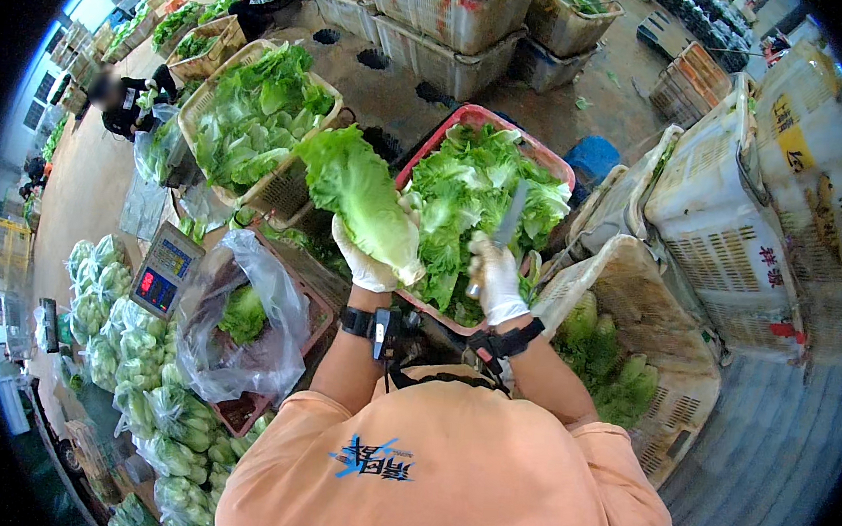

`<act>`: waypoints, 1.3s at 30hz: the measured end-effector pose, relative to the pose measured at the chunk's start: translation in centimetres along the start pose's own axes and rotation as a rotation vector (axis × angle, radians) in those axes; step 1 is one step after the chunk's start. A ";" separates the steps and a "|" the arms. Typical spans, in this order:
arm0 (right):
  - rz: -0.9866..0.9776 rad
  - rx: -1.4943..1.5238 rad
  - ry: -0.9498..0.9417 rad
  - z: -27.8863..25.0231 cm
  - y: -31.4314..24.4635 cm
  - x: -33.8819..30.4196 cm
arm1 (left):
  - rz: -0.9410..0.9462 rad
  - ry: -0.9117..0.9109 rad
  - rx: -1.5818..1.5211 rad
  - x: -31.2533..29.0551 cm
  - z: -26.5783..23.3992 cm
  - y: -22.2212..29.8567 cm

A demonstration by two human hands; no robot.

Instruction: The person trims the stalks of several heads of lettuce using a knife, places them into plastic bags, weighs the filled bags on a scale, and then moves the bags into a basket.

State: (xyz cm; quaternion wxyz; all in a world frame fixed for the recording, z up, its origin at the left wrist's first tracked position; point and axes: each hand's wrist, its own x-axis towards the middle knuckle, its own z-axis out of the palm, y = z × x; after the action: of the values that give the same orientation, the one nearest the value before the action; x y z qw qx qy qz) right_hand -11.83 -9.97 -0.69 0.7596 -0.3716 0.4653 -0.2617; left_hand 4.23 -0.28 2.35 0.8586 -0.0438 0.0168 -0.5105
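Two gloved hands fill the centre of the head view. The left hand (363, 261) grips the lettuce (363, 192) near its base, apparently turning its stem end towards the knife (513, 216), whose handle the right hand (495, 282) clasps, blade up. The red crate (548, 159) sits just beyond, seemingly to keep leaves (459, 193) within reach.

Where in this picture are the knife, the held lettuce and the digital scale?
Knife (512, 216): head view, middle of the blade.
Held lettuce (363, 194): head view, midway along its leafy body.
Digital scale (165, 270): head view, front of its display unit.
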 end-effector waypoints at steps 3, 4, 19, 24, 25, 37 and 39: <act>-0.656 -0.399 -0.239 3.0 -2.0 -3.3 | 0.045 0.192 0.331 -0.5 -1.1 -0.7; -0.772 -0.646 -0.208 3.4 -2.9 -3.8 | 0.052 0.247 0.339 -0.5 -2.1 -1.0; -0.417 0.077 0.061 5.2 -2.6 -6.2 | 0.199 0.240 0.306 -1.3 -0.2 -1.7; -0.285 -0.205 0.094 0.3 -4.4 -0.4 | 0.149 0.138 0.120 -1.6 0.3 0.1; -0.235 -0.212 0.057 -0.8 -4.1 0.5 | 0.150 0.143 0.116 -2.0 0.4 0.1; -0.576 -0.423 -0.278 4.2 -4.1 -8.2 | 0.008 -0.166 0.123 -3.0 0.9 -1.2; -0.537 -0.386 -0.299 5.0 -4.7 -8.6 | -0.023 -0.140 0.180 -2.9 0.7 -1.0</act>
State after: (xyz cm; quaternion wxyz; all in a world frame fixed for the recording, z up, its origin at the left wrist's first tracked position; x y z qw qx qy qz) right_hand -11.29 -4.69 8.96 0.6393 -0.6511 0.2759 -0.3020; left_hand 1.97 1.86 3.12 0.8521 -0.0023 -0.0898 -0.5156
